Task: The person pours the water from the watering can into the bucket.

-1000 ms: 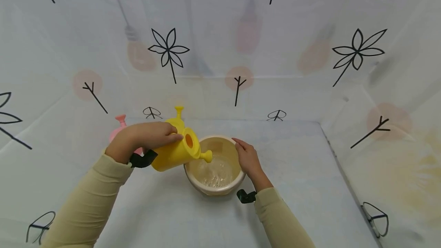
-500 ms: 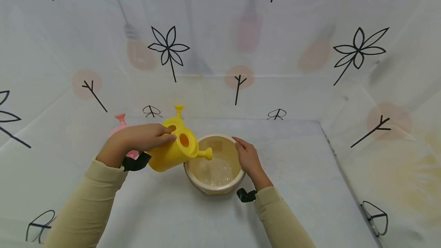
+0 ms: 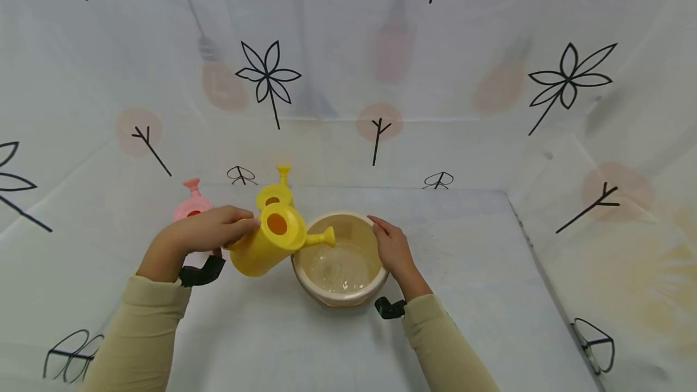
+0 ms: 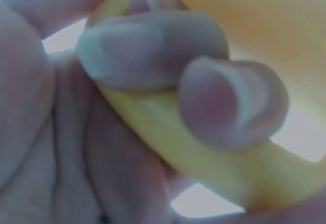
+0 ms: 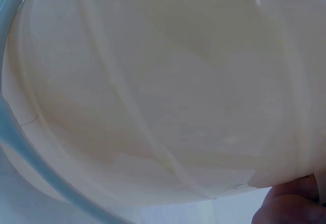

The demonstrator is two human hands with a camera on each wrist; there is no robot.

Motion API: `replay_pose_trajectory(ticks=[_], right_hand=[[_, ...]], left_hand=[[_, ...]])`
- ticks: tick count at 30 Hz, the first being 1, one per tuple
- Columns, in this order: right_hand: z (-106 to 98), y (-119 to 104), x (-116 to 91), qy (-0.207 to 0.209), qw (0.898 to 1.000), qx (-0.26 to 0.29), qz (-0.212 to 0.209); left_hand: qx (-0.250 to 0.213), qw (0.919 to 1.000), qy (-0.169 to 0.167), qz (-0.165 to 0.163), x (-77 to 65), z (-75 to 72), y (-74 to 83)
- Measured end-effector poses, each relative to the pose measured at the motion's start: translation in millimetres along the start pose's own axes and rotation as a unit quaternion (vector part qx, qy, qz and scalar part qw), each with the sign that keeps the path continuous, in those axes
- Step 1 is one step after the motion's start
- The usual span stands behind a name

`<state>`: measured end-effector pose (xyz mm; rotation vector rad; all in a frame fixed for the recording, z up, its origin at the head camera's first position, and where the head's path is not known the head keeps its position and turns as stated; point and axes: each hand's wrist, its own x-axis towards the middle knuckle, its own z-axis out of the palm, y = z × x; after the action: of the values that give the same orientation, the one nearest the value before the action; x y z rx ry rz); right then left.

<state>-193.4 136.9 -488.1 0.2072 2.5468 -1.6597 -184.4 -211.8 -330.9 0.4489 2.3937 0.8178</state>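
Observation:
My left hand (image 3: 198, 233) grips the handle of a yellow watering can (image 3: 262, 253), its fingers curled round the yellow handle (image 4: 153, 109) in the left wrist view. The can leans to the right, and its spout (image 3: 321, 238) reaches over the left rim of a cream bowl (image 3: 351, 230). Rippled water (image 3: 342, 268) covers the bottom of the bowl. On the bowl's right side, my right hand (image 3: 393, 250) holds the rim. The right wrist view is filled by the bowl's ribbed outer wall (image 5: 204, 81), with fingertips (image 5: 288, 206) at its lower right.
Behind the held can stands a second yellow watering can (image 3: 274, 193), partly covered. A pink watering can (image 3: 192, 204) stands further left, partly behind my left hand. The white table (image 3: 463, 259) meets a printed cloth backdrop (image 3: 337, 65) at its far edge.
My left hand has moved left and lower, and the watering can has come more upright with its spout higher. Splashing in the bowl has calmed to ripples. The right hand and bowl have stayed put.

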Motion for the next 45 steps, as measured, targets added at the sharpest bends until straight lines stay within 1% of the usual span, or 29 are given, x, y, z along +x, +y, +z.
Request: replay_pose_trajectory(ticks=[3,8,13,17,25,31,34,38,42,45], right_hand=[[-0.3,0.2,0.5,-0.001,1.000,-0.002,0.002],[-0.3,-1.1,0.6,-0.002,1.000,0.001,0.003],[0.4,-1.1,1.4,-0.002,1.000,-0.004,0.008],[0.5,-1.6,1.6,-0.003,1.000,-0.004,0.011],[0.5,-0.7,1.6,-0.003,1.000,-0.007,0.008],[0.6,0.4,1.9,-0.003,1.000,-0.005,0.007],[0.3,1.4,2.2,-0.003,1.000,-0.004,0.008],[0.3,2.4,3.0,-0.004,1.000,-0.004,0.012],[0.2,3.0,3.7,-0.003,1.000,-0.004,0.012],[-0.1,3.2,3.6,-0.002,1.000,-0.004,0.013]], left_hand=[[-0.030,0.9995,0.008,0.007,-1.5,4.1,-9.5],[-0.060,0.9975,0.028,0.024,-2.6,11.1,-23.3],[-0.071,0.9948,0.050,0.054,-2.8,16.5,-34.1],[-0.079,0.9929,0.053,0.072,-4.2,18.3,-38.7],[-0.082,0.9927,0.053,0.071,-6.7,16.9,-38.7],[-0.087,0.9929,0.047,0.066,-7.0,17.8,-38.4],[-0.086,0.9926,0.051,0.068,-7.3,18.6,-39.5],[-0.095,0.9906,0.064,0.075,-8.6,21.1,-44.4],[-0.115,0.9877,0.074,0.076,-9.1,25.1,-52.2],[-0.139,0.9851,0.077,0.066,-8.6,28.9,-59.5]])
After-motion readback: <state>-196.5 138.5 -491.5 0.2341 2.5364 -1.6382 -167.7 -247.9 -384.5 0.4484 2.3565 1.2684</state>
